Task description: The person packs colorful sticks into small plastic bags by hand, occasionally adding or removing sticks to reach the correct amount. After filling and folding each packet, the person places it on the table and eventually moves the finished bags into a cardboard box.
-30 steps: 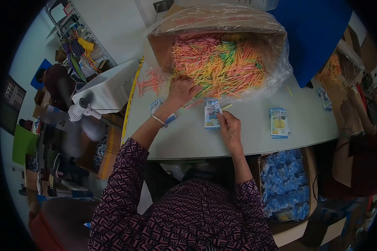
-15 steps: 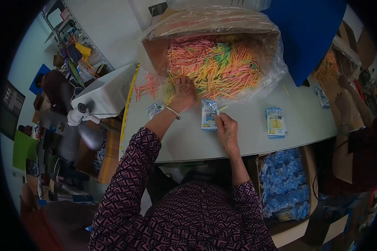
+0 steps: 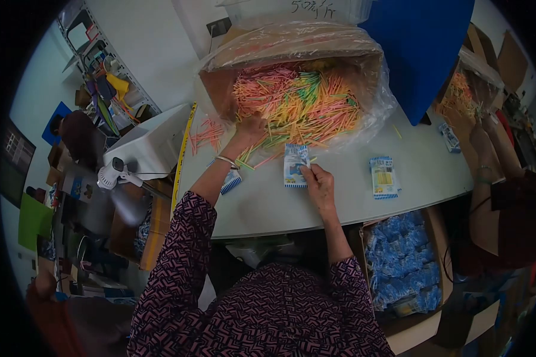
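Observation:
My left hand (image 3: 251, 129) reaches to the front left of a large pile of coloured sticks (image 3: 315, 101) in a plastic-lined carton (image 3: 220, 89). Its fingers are bent down among the sticks, and what they hold, if anything, is hidden. In my right hand (image 3: 320, 185) is a blue-and-white packet (image 3: 294, 165), pinched at its right edge between thumb and fingers. Loose pink sticks (image 3: 207, 135) lie left of the carton. Another packet (image 3: 231, 181) rests partly behind my left wrist.
To the right on the table (image 3: 268, 217) lies a packet with yellow contents (image 3: 385, 178). Below the edge stands a box of blue packets (image 3: 402, 262). A small fan (image 3: 110, 174) is at the left. A co-worker's hands (image 3: 481, 143) are at the far right.
My left hand has shifted slightly left at the pile, and more of the packet near its wrist shows. My right hand still holds its packet. The whole view has shifted a little.

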`<state>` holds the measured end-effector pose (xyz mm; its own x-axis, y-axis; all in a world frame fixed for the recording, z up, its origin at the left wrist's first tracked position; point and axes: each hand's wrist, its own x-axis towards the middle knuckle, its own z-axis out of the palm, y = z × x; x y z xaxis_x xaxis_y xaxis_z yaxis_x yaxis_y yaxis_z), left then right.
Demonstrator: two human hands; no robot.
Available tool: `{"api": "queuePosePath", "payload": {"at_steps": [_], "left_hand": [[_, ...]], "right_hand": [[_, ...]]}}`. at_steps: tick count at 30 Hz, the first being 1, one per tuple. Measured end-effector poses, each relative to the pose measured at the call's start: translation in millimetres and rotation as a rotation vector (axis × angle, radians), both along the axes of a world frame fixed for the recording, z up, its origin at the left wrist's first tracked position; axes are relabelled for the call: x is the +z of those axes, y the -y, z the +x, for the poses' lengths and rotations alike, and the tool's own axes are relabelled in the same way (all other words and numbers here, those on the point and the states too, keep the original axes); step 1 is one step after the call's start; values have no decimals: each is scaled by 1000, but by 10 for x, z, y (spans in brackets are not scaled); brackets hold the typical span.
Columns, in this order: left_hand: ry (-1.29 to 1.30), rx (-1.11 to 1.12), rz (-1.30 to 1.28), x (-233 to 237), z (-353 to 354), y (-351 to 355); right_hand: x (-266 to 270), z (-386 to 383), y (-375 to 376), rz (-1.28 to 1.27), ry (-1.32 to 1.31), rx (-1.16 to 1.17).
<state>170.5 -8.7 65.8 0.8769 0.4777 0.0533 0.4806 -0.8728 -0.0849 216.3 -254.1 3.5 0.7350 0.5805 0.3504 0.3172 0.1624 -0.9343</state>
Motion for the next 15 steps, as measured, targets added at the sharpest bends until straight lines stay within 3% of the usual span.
{"api": "queuePosePath", "payload": {"at_steps": [2,3,5,6,8,15], "left_hand": [[445,-17,-742,104,-71,24],[445,-19,-739,84,-83,21],[709,-130,-1415,25,-107,46],[707,-130,-1416,4,-102,48],[776,-103,-1723,70,-92,169],[783,-317,-1837,254,-121,630]], "right_hand": [[2,33,0,9,-37,20],[2,48,1,3,-110,66],[-14,85,29,-5,-185,111],[-20,119,48,-68,-171,169],[23,153,68,-135,-161,226],[248,160,173,-177,-385,403]]}}
